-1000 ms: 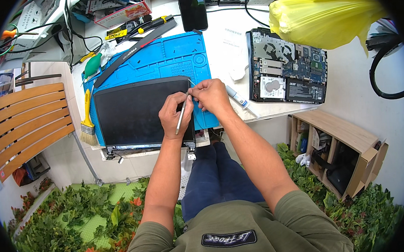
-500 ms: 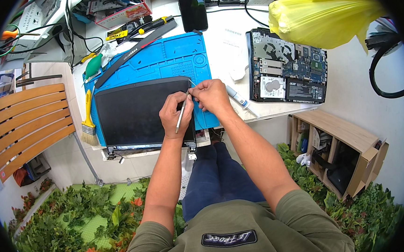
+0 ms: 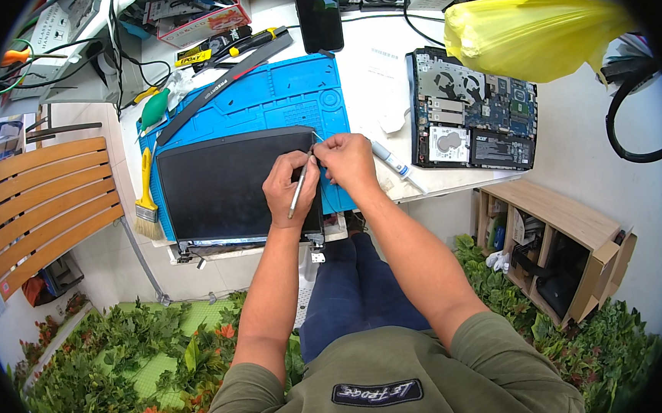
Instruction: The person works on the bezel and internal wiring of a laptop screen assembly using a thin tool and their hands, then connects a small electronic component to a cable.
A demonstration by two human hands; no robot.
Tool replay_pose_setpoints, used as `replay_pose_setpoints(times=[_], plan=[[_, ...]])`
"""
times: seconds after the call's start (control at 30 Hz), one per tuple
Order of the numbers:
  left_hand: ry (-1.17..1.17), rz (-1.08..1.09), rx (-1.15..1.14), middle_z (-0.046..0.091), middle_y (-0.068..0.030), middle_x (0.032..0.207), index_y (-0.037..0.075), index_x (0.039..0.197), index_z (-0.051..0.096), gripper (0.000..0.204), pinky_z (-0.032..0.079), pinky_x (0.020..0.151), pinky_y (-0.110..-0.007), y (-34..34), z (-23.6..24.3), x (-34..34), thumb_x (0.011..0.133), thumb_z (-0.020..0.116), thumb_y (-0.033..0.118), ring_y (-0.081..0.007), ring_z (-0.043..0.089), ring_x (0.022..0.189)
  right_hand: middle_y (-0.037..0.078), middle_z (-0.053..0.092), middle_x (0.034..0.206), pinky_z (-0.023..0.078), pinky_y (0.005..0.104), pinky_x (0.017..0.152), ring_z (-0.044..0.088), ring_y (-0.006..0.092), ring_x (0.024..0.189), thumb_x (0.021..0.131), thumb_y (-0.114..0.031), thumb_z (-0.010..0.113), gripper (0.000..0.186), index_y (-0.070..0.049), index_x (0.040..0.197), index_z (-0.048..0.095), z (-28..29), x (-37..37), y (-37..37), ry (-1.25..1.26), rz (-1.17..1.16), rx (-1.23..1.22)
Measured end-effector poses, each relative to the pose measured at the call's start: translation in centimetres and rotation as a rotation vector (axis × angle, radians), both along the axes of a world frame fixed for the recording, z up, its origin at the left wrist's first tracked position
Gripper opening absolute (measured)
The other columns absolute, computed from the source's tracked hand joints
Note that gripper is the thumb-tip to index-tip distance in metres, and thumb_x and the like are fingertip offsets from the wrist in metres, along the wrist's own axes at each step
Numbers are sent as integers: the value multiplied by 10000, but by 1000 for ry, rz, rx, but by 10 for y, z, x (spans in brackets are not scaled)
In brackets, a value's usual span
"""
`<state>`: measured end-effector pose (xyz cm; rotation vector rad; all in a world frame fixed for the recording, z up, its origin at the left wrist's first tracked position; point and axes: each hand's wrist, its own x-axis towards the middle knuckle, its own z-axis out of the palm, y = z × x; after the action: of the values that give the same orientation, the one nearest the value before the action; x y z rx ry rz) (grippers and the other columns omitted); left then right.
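Laptop screen: the dark panel (image 3: 222,187) lies face up on a blue mat (image 3: 277,91) at the table's (image 3: 452,177) near left; the mat probably cushions it and limits sliding.
Left hand: its fingers (image 3: 287,186) are clamped on a slim metallic tool (image 3: 293,197), held pen-like over the screen's right side, presumably for fine control.
Right hand: its fingertips are drawn together (image 3: 349,159) beside the panel's far right edge; I cannot tell whether anything is pinched between them.
Laptop base: the uncovered chassis (image 3: 416,135), set apart at right, perhaps for working room, contains a circuit board (image 3: 497,110), a drive (image 3: 448,144) and a battery (image 3: 502,149).
Red-and-white box: at far left, this carton (image 3: 207,27) holds jumbled small items.
Yellow plastic bag: contents hidden (image 3: 530,33), far right.
Wooden shelf unit: on the floor at right (image 3: 554,214), dark objects in its compartments.
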<state>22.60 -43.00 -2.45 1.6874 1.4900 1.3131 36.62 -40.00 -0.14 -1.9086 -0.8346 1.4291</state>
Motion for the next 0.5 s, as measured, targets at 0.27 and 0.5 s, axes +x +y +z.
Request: replay_pose_setpoints(times=[0.27,0.5], plan=[[-7,-8,-24,806,-147,998,-1,962,739,137,612,807,-335,-1,-2,-2,909,865,10,-224,777,869,128,745,634,565,350,546,705,191,510,890,-175,790,218,35,837,817,-15,-6,-4,-95,-24,87],[-24,-14,-28,805,-149,1000,-4,964,730,148,611,803,-332,-1,-4,-4,906,866,-9,-227,777,867,123,750,641,559,336,531,701,175,509,906,-152,791,202,36,835,811,-3,-6,-2,-28,-45,26]])
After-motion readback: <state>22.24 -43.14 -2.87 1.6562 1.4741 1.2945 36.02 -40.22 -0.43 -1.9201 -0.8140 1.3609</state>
